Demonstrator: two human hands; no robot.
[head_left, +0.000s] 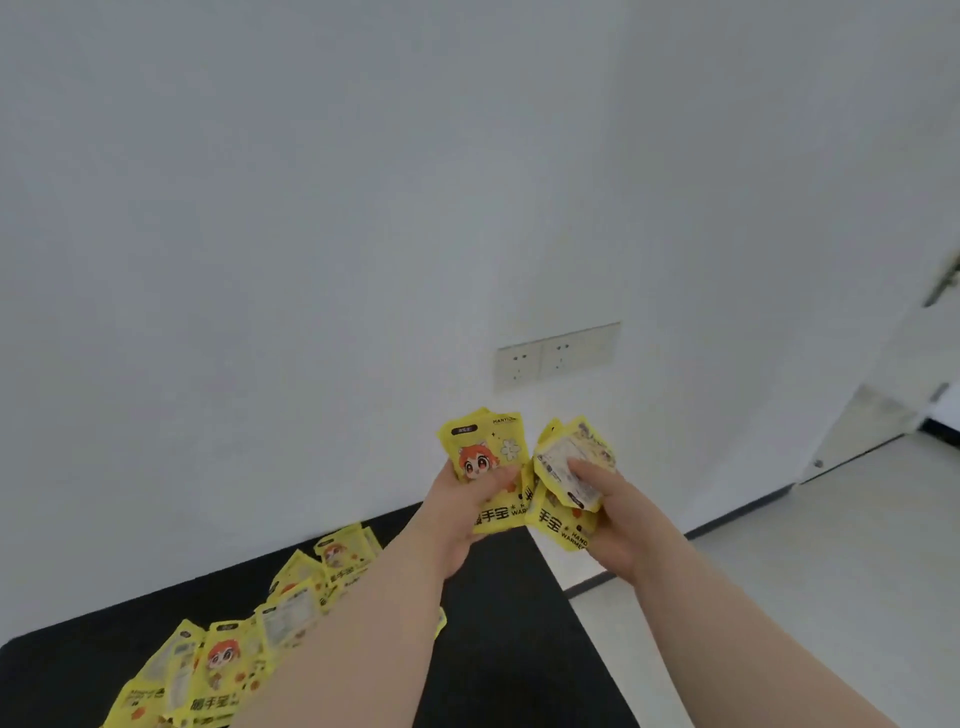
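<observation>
Both my hands are raised above the far right corner of a black table (519, 623). My left hand (457, 514) grips a yellow hand-warmer packet (480, 447) with a cartoon face, thumb across its front. My right hand (608, 514) grips a small bunch of yellow packets (563, 467), one turned with its pale printed back toward me. The two handfuls touch edge to edge. Several more yellow packets (228, 660) lie in a loose heap on the table at the lower left, partly hidden by my left forearm.
A white wall stands right behind the table, with a double wall socket (558, 353) just above my hands. Pale floor (805, 571) lies to the right of the table edge. A white door (883, 415) stands ajar at the far right.
</observation>
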